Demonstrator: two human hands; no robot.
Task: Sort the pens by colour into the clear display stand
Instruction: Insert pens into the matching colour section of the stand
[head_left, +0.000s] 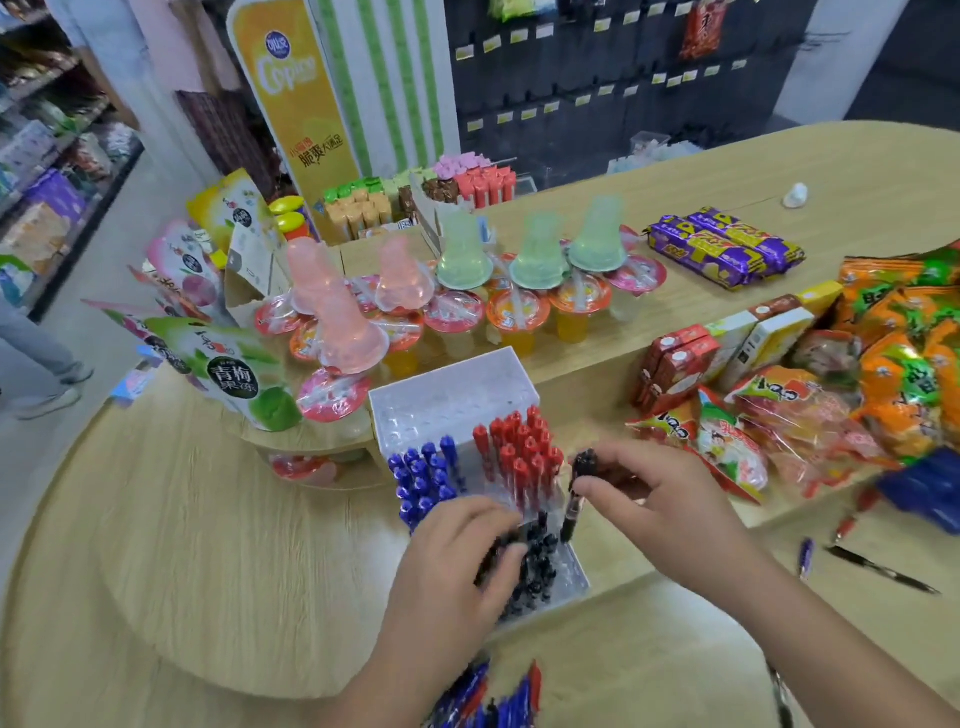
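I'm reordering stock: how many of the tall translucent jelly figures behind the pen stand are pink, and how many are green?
Pink jelly figures: 3
Green jelly figures: 3
Total: 6

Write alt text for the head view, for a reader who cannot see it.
A person's right hand holds a black pen upright at a clear display stand on a counter, while the left hand holds the black pens standing in it. Blue pens and red pens stand in separate groups behind; snack packets lie nearby.
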